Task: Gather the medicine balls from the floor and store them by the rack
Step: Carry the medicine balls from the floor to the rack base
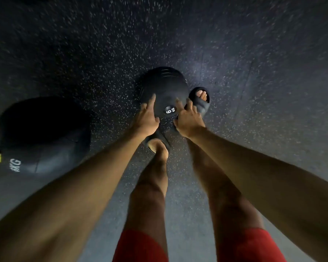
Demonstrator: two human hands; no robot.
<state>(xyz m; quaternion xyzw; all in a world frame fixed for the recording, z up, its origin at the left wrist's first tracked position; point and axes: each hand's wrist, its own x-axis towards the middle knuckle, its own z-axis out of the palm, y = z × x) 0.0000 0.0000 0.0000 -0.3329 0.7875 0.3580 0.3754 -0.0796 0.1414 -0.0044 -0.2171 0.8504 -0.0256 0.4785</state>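
Dim room, with a dark rubber floor [235, 53] flecked white. The left hand [148, 120] and right hand [187, 121], fingers spread wide, press the sides of a black ribbed 6 KG medicine ball [165, 86] between the feet. A larger dark ball [42, 133] lies well to the left.

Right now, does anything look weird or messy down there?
Nothing looks spilled or broken. The round black rubber ball marked 6 KG is close beside bare toes in a dark open-toed sandal, which looks risky. A bigger black ball lies loose on the speckled floor, left.
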